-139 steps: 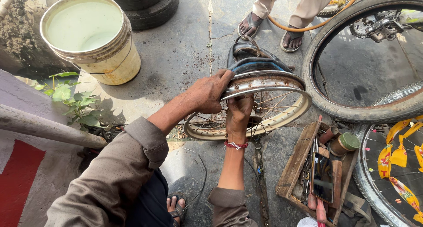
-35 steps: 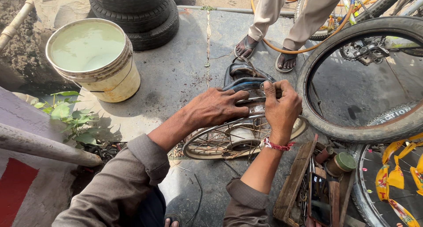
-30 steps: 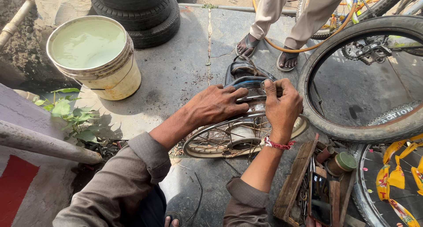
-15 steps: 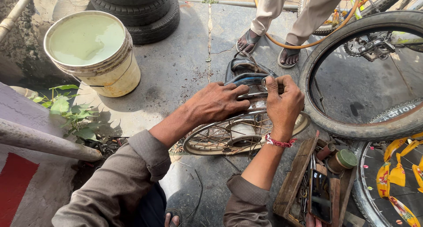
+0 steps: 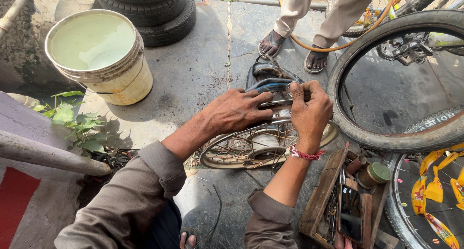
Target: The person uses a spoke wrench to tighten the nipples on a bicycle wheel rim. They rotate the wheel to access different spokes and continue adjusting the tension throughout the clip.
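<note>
From my head camera, at the middle of the frame, my left hand (image 5: pixel 236 112) lies flat and spread over the upper edge of the bare spoked wheel rim (image 5: pixel 227 150), which rests tilted on the concrete, fingers pressing down on the metal rather than wrapped around it. Just to its right, my right hand (image 5: pixel 309 114), with a red thread at the wrist, pinches a dark rubber tube (image 5: pixel 270 84) against the same edge of the rim, thumb and fingertips closed narrowly on it; the tube loops away toward the top of the frame. In the upper left stands a pale bucket (image 5: pixel 99 55) full of cloudy water, with stacked tyres (image 5: pixel 147 9) behind it. At the right edge a bicycle wheel with its tyre (image 5: pixel 386 133) stands close beside the rim. In the lower right is a wooden tool tray (image 5: pixel 333 196) holding a dark phone (image 5: pixel 350 212). At the top centre another person's sandalled feet (image 5: pixel 295 48) stand on the concrete.
</note>
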